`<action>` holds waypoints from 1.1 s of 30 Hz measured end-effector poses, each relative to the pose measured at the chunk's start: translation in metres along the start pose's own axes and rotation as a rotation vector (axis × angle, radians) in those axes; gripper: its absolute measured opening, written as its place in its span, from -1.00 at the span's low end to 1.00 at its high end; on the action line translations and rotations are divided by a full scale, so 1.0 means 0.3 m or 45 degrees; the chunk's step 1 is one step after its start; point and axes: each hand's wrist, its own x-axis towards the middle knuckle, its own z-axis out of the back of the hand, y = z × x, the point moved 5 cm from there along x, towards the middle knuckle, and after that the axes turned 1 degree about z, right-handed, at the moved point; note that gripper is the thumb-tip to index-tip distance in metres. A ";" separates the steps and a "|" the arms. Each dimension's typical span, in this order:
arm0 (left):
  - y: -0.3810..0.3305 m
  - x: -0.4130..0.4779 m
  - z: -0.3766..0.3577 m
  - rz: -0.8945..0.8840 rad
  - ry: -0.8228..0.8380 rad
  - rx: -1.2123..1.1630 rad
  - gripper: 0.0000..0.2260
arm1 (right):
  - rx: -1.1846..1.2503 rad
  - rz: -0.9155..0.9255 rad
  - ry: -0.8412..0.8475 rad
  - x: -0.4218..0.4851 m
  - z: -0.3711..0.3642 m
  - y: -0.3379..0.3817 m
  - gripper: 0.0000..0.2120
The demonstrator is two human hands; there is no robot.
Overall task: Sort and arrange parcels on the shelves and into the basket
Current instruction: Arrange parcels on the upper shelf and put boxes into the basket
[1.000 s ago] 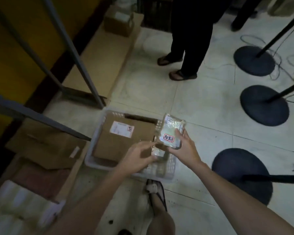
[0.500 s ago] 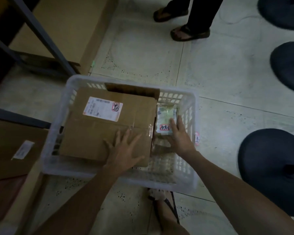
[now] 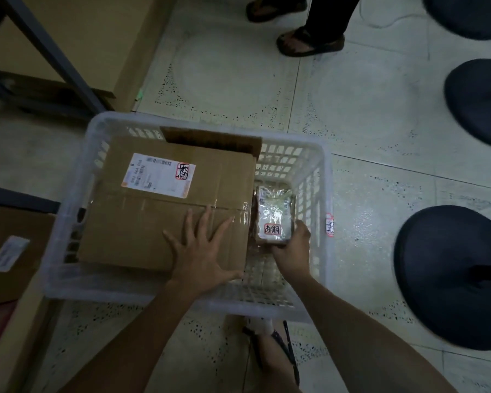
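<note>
Left fingers were splayed wide and lay flat on top of the cardboard box, the whole left hand pressed palm-down on the near right part of the lid, just short of the clear tape seam. Nothing was gripped there, it was only an open palm on cardboard. On the other side, the right fingers were curled round the near end of the small clear-wrapped parcel, and the right hand held it low in the narrow gap between the box and the right wall. A red-framed sticker with handwriting faced up on the parcel, right by the fingertips.

Both parcels sat inside the white slotted basket on the tiled floor. The box filled the left and middle, with a white shipping label on its far half, and a brown cardboard flap stood behind it against the far wall. Whether the small parcel touched the basket's bottom I could not tell. A small sticker showed on the basket's right rim.

Further out, grey shelf posts crossed the upper left, with another labelled carton at the left edge. Round dark bases lined the right side. Someone else's sandalled feet stood beyond the basket.
</note>
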 end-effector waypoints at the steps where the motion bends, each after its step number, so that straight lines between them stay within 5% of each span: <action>1: 0.000 0.000 0.002 0.001 0.002 -0.005 0.02 | 0.196 -0.165 -0.104 -0.014 -0.011 -0.013 -0.42; 4: -0.002 0.002 -0.002 -0.007 -0.024 -0.018 0.02 | 0.781 -0.847 -0.296 -0.055 -0.078 -0.039 -0.44; 6: -0.001 0.002 -0.005 -0.011 -0.040 -0.025 0.02 | 0.978 -1.067 -0.084 -0.056 -0.141 -0.030 -0.39; 10: 0.003 -0.001 -0.021 -0.004 -0.071 0.011 0.00 | 1.191 -0.851 0.161 0.007 -0.181 0.011 -0.61; 14: 0.002 -0.002 -0.021 0.005 -0.064 0.008 0.00 | 0.888 -0.700 0.216 0.086 -0.117 0.052 -0.58; 19: 0.001 -0.001 0.001 -0.017 -0.004 0.002 -0.01 | 0.600 -0.715 0.612 0.081 -0.065 0.059 -0.35; 22: 0.009 -0.018 0.030 -0.037 0.065 -0.028 -0.05 | 0.393 -0.537 0.373 0.071 -0.009 0.100 -0.44; 26: 0.056 -0.130 0.136 0.104 0.065 -0.048 -0.20 | -0.094 0.014 -0.018 -0.002 0.124 0.272 -0.59; 33: 0.190 -0.503 0.588 0.377 -0.155 -0.566 -0.41 | -0.357 0.534 0.167 -0.305 0.308 0.809 -0.47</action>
